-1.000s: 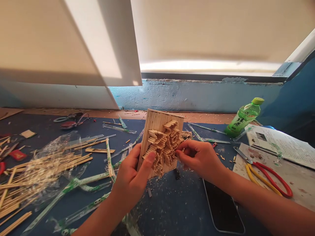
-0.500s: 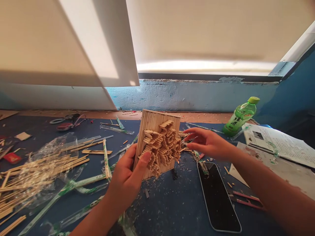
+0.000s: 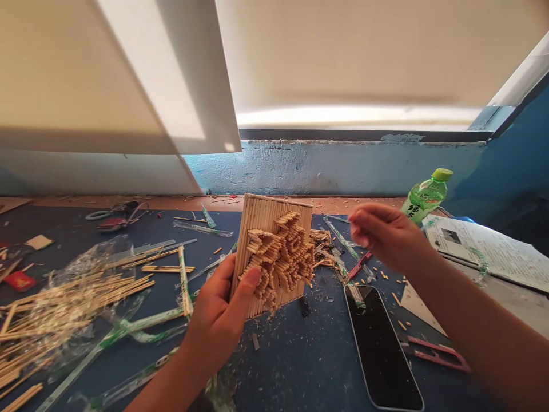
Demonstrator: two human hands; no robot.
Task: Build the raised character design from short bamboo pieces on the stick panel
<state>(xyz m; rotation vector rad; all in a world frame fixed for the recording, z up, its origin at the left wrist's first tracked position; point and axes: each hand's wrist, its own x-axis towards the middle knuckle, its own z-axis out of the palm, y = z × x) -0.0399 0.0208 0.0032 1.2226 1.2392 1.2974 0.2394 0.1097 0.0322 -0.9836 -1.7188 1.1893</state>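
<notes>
My left hand grips the lower left edge of a square panel of glued wooden sticks and holds it upright, tilted, over the dark blue table. A raised relief of short stick ends covers the panel's front. My right hand hovers in the air to the right of the panel, apart from it. Its fingers are curled together in a pinch and blurred by motion; what they hold, if anything, is too small to make out. Below that hand lies a small pile of cut stick pieces.
A black phone lies face up at the lower right. A green tea bottle, papers, a red-handled cutter, a heap of bamboo sticks in plastic and torn wrappers litter the table. Scissors lie far left.
My right hand left the panel's front, swept right over the stick pile with fingers spread, then rose with fingers pinched. The left hand kept hold of the panel.
</notes>
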